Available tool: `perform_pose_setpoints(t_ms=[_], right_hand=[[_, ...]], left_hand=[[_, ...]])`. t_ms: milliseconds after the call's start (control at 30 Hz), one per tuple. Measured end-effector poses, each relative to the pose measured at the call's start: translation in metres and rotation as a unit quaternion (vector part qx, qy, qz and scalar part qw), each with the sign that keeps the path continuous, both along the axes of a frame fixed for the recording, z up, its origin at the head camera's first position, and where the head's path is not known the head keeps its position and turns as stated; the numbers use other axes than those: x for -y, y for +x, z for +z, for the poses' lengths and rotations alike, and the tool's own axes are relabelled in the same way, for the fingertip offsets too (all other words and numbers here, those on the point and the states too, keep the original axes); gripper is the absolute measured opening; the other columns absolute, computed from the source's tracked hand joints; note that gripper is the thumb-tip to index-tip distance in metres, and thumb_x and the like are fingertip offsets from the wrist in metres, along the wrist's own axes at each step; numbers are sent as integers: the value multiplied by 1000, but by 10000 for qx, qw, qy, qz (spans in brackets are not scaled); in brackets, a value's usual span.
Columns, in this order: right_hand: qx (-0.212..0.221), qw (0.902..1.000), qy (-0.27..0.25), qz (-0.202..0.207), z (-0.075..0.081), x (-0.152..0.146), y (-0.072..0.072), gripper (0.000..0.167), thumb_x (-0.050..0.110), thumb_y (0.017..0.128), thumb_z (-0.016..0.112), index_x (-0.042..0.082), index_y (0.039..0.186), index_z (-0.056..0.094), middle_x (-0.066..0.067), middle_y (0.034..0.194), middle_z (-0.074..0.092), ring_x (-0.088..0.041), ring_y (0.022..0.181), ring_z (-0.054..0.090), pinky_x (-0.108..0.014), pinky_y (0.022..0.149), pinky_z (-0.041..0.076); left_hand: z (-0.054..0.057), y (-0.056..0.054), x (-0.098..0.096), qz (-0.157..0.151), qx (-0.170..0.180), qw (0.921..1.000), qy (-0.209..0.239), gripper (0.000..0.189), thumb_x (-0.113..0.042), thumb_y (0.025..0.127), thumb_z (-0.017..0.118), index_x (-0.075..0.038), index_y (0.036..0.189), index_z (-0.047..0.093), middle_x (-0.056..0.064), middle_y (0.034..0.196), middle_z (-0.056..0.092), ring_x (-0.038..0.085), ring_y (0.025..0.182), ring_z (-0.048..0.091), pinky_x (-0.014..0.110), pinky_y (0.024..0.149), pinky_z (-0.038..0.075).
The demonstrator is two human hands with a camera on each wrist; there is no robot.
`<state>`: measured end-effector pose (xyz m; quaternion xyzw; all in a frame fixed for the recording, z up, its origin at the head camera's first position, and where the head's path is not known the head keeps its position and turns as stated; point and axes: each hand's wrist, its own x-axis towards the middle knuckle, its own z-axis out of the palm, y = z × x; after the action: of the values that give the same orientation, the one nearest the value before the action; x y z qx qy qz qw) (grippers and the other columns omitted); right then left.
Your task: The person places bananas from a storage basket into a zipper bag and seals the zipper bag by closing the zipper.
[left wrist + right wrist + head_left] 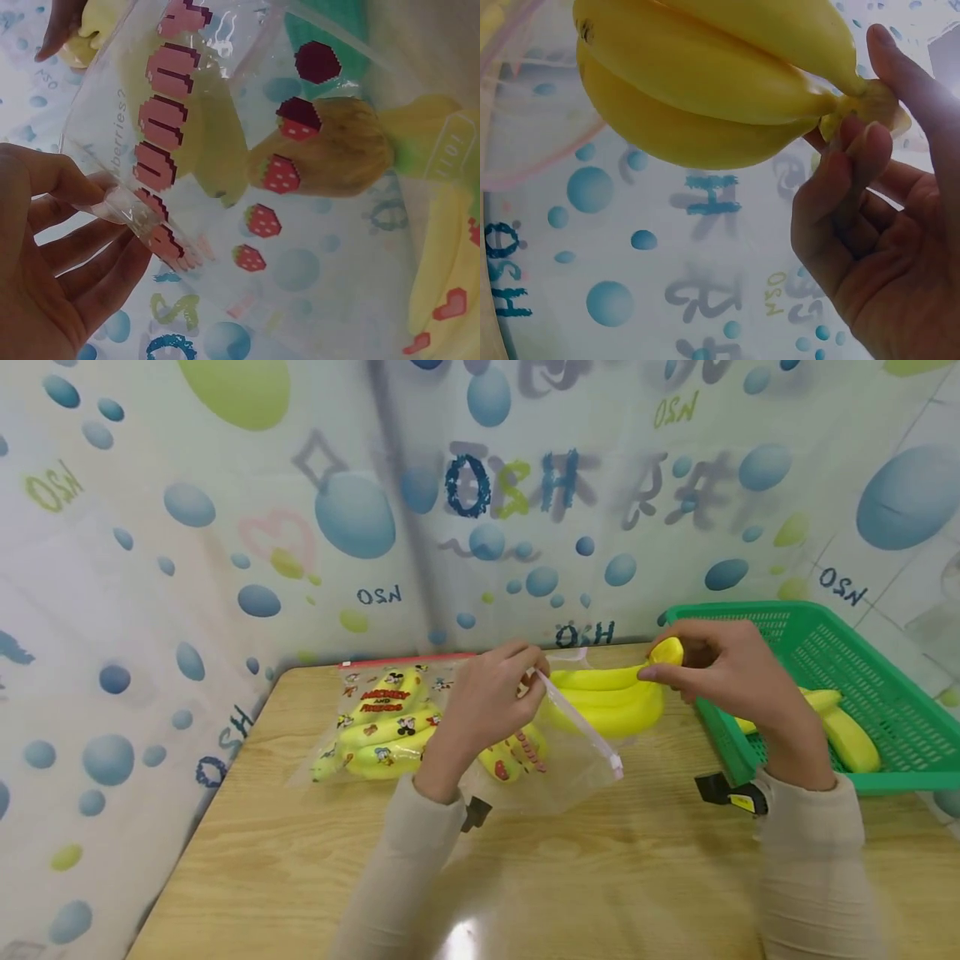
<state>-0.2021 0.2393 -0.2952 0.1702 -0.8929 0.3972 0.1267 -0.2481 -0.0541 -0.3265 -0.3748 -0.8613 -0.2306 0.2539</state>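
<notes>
Keeping the edge of the clear bag (564, 781) raised and the banana bunch (611, 702) level would likely avoid snagging. The left hand (491, 693) pinches the bag's edge; the right hand (723, 668) pinches the stem (666, 652). Right of frame centre, the bunch's long axis runs sideways, tips left, stem right.

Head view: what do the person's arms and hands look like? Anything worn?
Left hand and right hand: no gloves. Left sleeve and right sleeve: long, plain, light beige. Black piece by the left cuff; black device with a yellow patch by the right.
</notes>
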Motion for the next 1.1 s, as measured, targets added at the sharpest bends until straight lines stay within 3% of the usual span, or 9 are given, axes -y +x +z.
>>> perform_pose_setpoints(t_ms=[500,800,1100], right_hand=[[297,9992,-175,-221,-9,36,-14,24,37,90,79,14,96,73,-4,63,66,-22,52,62,-34,54,53],[356,9991,-216,-48,-16,42,-17,28,41,91,78,14,93,71,-7,65,68,-21,54,66,-35,55,57],[384,9992,25,116,-23,49,-22,31,43,94,74,12,97,70,-9,65,68,-29,57,68,-34,55,57]], left_hand=[[1,1,3,-8,-38,10000,-23,14,-12,97,58,-16,94,71,-3,98,72,11,80,71,24,65,53],[1,0,1,-30,-19,10000,-85,14,-12,96,58,-16,94,71,-3,99,73,12,80,71,24,65,53],[0,0,0,42,39,9999,-140,12,-14,97,60,-17,94,71,-3,98,73,10,80,70,24,66,53]])
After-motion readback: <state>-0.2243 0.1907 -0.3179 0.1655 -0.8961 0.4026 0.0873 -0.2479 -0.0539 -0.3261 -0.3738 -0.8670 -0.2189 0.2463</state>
